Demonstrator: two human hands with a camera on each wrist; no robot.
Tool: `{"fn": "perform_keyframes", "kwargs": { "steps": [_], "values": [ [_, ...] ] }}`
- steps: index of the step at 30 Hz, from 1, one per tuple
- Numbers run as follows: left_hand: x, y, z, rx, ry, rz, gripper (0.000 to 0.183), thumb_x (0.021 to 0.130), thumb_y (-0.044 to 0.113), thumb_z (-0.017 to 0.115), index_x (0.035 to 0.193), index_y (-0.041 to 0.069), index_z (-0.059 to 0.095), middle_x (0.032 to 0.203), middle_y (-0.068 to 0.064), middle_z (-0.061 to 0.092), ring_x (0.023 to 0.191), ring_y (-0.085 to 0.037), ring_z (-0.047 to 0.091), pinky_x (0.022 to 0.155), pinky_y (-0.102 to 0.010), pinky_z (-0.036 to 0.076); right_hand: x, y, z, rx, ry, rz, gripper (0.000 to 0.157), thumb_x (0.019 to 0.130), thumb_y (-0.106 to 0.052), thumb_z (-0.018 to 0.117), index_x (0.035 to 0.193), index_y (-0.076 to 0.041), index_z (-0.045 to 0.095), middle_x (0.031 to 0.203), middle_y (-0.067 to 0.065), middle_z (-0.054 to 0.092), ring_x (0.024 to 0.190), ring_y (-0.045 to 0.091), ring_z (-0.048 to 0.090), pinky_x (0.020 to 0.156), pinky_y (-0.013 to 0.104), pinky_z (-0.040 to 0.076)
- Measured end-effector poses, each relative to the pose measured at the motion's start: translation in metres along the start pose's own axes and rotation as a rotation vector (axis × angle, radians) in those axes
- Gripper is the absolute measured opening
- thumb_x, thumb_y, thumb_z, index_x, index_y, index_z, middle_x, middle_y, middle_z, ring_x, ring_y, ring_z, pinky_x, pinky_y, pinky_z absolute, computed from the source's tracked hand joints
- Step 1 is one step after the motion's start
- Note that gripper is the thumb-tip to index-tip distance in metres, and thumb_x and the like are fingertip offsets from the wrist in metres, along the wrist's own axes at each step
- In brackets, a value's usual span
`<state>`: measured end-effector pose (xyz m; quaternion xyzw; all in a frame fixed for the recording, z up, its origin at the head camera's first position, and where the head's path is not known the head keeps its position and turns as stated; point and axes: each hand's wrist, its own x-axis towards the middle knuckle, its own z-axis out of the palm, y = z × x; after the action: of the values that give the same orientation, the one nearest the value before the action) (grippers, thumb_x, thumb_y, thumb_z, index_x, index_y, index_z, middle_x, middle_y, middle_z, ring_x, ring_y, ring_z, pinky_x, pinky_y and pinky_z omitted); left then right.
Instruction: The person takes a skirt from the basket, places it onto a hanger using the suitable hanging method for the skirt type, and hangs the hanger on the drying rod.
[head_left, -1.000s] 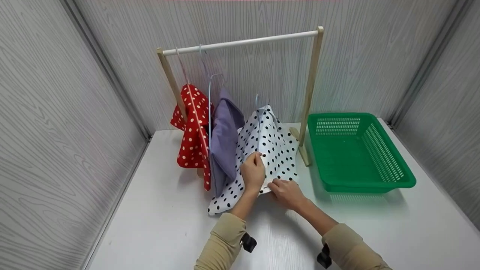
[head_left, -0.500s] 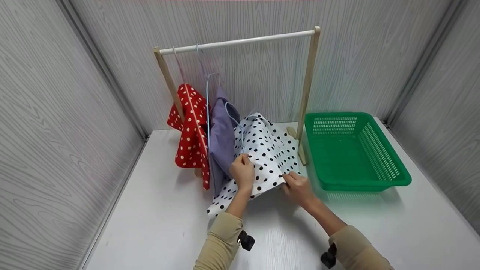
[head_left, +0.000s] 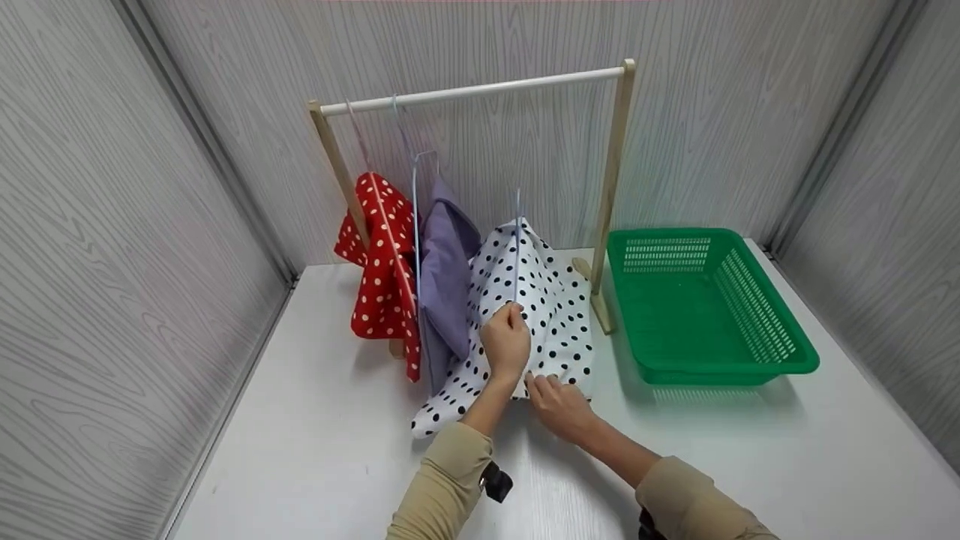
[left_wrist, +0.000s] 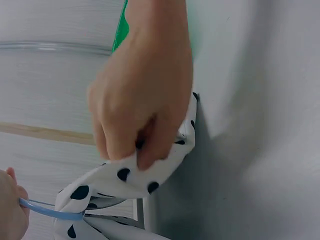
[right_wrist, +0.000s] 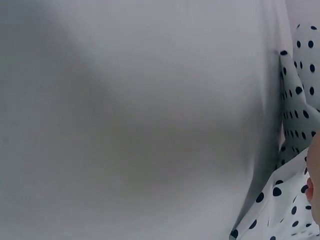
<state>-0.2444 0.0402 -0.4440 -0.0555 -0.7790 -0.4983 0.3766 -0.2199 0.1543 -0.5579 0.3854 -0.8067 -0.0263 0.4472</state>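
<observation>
A white cloth garment with black dots (head_left: pixel 559 330) is spread at the front of the rack, its lower left corner trailing on the table. Low on a light blue hanger (head_left: pixel 517 259) my left hand (head_left: pixel 507 346) grips the bar, and the hook points up. The left wrist view shows the bar of the hanger (left_wrist: pixel 55 213) running into the folds of the garment. My right hand (head_left: pixel 561 407) pinches the garment's near edge, its fingers (left_wrist: pixel 117 142) curled over the fabric. Only a corner of the dotted cloth (right_wrist: pixel 295 210) shows in the right wrist view.
A rack with a white rail (head_left: pixel 480 91) and wooden posts stands behind. On its left hang a red dotted garment (head_left: pixel 386 300) and a purple garment (head_left: pixel 446 277). An open green basket (head_left: pixel 694 315) sits at the right. Panelled walls enclose the white table (head_left: pixel 315 450).
The hanger has swung from leaning left back to upright as my left hand moved right. My right hand has come left and slightly nearer, and the garment's near edge has dropped lower.
</observation>
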Motion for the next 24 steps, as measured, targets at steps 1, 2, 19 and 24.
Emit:
{"fn": "perform_keyframes", "kwargs": {
  "steps": [1,2,19,24],
  "values": [
    [0.000,0.001,0.000,-0.009,-0.008,0.006,0.018,0.084,-0.004,0.053,0.069,-0.003,0.062,0.056,-0.006,0.055,0.048,-0.014,0.047,0.047,-0.027,0.040,0.000,-0.003,0.002,0.034,-0.016,0.015,0.026,0.080,-0.005,0.048,0.099,0.001,0.064,0.069,0.005,0.048,0.052,0.015,0.044,0.035,0.024,0.031],
    [0.001,0.003,0.000,-0.019,-0.016,0.010,0.018,0.085,-0.004,0.053,0.068,-0.003,0.061,0.055,-0.006,0.053,0.048,-0.013,0.045,0.047,-0.026,0.039,-0.001,-0.005,0.004,0.071,-0.030,0.034,0.028,0.079,-0.004,0.050,0.103,0.001,0.063,0.070,0.005,0.049,0.053,0.016,0.045,0.036,0.024,0.033],
    [0.037,0.027,-0.011,-0.154,0.001,-0.173,0.019,0.088,0.000,0.052,0.081,-0.005,0.068,0.053,-0.003,0.057,0.046,-0.008,0.047,0.047,-0.022,0.038,0.004,0.062,-0.035,0.210,-0.077,0.242,0.025,0.070,0.001,0.071,0.093,-0.001,0.062,0.091,0.013,0.059,0.082,0.030,0.058,0.062,0.041,0.047],
    [0.044,0.032,-0.014,-0.159,-0.007,-0.228,0.019,0.090,0.003,0.053,0.083,-0.004,0.069,0.054,-0.001,0.058,0.046,-0.007,0.046,0.045,-0.021,0.037,-0.010,0.090,-0.068,0.125,-0.191,0.390,0.026,0.066,0.001,0.077,0.088,0.002,0.064,0.087,0.017,0.059,0.077,0.033,0.056,0.056,0.044,0.047]
  ]
}}
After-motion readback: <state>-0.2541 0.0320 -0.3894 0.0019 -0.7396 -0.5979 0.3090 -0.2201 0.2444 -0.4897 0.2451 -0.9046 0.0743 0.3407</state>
